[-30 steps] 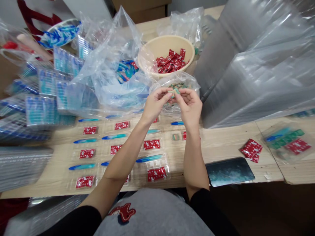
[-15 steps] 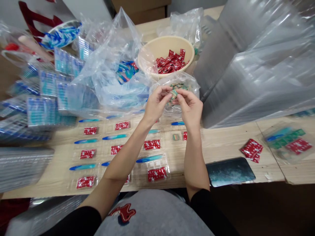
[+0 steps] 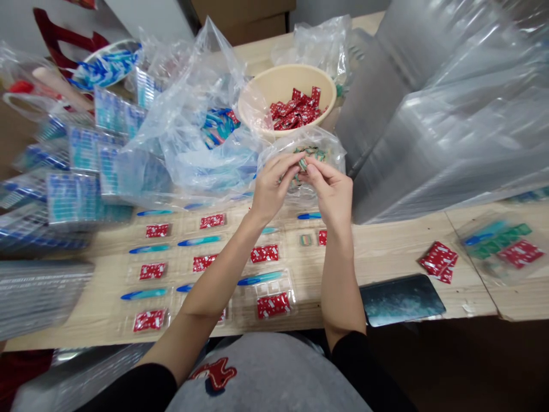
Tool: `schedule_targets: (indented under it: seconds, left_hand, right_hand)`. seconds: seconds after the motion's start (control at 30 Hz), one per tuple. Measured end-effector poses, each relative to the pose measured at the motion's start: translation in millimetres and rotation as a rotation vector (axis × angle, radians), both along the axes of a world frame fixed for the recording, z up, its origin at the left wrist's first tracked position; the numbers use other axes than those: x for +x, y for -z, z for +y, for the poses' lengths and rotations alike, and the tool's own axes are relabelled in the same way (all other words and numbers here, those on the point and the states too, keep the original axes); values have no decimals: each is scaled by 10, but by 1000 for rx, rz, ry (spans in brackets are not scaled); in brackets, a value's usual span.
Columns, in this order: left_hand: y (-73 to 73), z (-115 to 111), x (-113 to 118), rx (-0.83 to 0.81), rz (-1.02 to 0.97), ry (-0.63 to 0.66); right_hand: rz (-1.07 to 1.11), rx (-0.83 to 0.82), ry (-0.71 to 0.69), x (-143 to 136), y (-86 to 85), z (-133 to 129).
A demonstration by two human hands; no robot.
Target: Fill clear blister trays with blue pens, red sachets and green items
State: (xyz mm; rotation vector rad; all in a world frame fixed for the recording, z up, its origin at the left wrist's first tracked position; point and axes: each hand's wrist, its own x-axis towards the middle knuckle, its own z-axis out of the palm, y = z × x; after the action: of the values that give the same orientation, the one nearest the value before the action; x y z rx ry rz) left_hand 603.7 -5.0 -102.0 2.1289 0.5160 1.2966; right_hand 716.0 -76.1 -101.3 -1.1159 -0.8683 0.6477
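My left hand [image 3: 277, 182] and my right hand [image 3: 329, 186] meet over an open clear plastic bag [image 3: 274, 150] of small green-and-tan pieces. Between their fingertips they pinch one small green-and-tan piece [image 3: 303, 164]; its exact kind is too small to make out. Below my hands lie clear plastic trays [image 3: 292, 286] in rows. Most hold a blue-and-turquoise pen-shaped piece [image 3: 259, 278] and a red patterned packet [image 3: 273, 305]. In the tray near my right wrist sits a similar small square piece [image 3: 305, 240] beside a red packet, partly hidden by the wrist.
Behind the bag stands a cream bowl [image 3: 253, 86] of red packets. Tall stacks of grey plastic trays [image 3: 412, 154] rise on the right. A phone [image 3: 402, 299], loose red packets [image 3: 439, 260] and a filled pack [image 3: 497, 243] lie front right. Bundled blue packs [image 3: 72, 194] fill the left.
The small piece has turned between my fingertips, now showing more edge-on. My left fingers have shifted slightly over it. The trays and bowl stay put.
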Motion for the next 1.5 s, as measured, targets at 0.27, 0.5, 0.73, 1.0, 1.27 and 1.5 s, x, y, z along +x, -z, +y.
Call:
schedule_targets:
  seconds: [0.27,0.5,0.73,1.0,1.27,1.5]
  left_hand:
    - [2,70,8,-366,-38,127]
    - [-2,107,4,-835,-199,267]
    - [-19,85,10,-939,-269,353]
    - [-11,163,-92,-820,-111,314]
    - [26,44,-25,-753,-66,314]
    - [-33,-33,-109,-465,-137,139]
  right_hand:
    - [-34,49,-15,42,54,27]
    - [-324,18,57,-84,-14,20]
    - [-564,5,166,-229,-141,-28]
    - [-267,11,191,-59,-88,-35]
    - [-141,2,174,-105,-103,-23]
    - [-98,33,73,-138,-223,-92]
